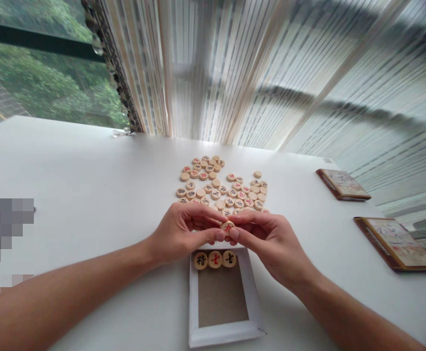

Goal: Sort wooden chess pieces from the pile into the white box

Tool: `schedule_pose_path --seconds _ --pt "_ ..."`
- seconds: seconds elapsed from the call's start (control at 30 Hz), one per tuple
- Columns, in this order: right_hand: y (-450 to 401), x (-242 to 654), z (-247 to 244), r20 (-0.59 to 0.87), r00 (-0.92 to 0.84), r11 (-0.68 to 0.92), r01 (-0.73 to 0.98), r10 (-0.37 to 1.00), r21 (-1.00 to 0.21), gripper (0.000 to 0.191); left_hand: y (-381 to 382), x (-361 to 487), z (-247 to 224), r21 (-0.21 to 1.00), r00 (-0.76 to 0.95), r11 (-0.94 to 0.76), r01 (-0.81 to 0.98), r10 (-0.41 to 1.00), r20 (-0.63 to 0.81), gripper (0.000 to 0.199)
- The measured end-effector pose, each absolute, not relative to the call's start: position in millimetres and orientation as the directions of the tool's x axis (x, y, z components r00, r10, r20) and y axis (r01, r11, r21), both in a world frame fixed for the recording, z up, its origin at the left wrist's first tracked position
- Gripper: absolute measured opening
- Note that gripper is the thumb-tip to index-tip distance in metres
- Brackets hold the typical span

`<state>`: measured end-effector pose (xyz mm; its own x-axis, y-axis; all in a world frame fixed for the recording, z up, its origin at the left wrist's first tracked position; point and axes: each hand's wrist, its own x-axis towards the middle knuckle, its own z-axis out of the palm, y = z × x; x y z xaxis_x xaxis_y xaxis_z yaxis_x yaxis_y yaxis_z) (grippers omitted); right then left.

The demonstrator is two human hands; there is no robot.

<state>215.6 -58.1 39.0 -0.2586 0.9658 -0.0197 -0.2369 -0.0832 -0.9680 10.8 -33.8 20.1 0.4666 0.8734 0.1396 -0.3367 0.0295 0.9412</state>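
Between the fingertips of my left hand (pixel 187 231) and my right hand (pixel 266 239) is a round wooden Chinese chess piece (pixel 228 227) with a red character facing me. Both hands pinch it, just above the far edge of a shallow white box (pixel 194 302) with a grey-brown floor. Inside the box, along its far side, three pieces lie in a row: a black-marked one (pixel 200 260), a red-marked one (pixel 215 259) and another black-marked one (pixel 229 259). Past my hands, many loose pieces (pixel 216 194) lie scattered, some with red or black characters, others blank side up.
On the right of the white table (pixel 99 185) lie two flat brown-edged boxes with printed tops, one farther back (pixel 344 184) and one nearer (pixel 399 243). A striped string curtain (pixel 213 73) hangs along the far edge. A pixelated patch covers the left edge.
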Motion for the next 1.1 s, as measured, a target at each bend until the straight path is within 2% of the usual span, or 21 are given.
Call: schedule_pose_path --seconds 0.13,0.27,0.47,0.77,1.1 --pt "-58.9 214.5 36.2 -0.014 -0.254 -0.084 -0.266 0.967 -0.960 0.023 -34.2 10.5 20.2 0.941 0.457 0.013 -0.337 0.877 0.151 0.016" --pt "-60.1 212.1 34.7 0.010 -0.256 -0.065 -0.283 0.967 -0.957 0.019 -32.5 10.0 17.4 0.949 0.451 -0.002 -0.314 0.880 0.151 0.015" --pt "-60.3 208.7 37.4 0.031 -0.252 -0.036 -0.255 0.967 -0.966 0.030 -31.3 10.6 17.4 0.959 0.441 0.030 -0.283 0.892 0.103 0.014" --pt "-60.3 208.7 35.8 0.051 -0.261 -0.022 -0.272 0.964 -0.962 0.026 -31.4 11.8 19.3 0.961 0.432 0.034 -0.273 0.897 0.091 0.012" --pt "-59.4 210.8 35.7 0.090 -0.241 0.033 -0.233 0.966 -0.972 0.026 -31.7 10.3 18.3 0.945 0.472 0.060 -0.323 0.875 0.106 0.026"
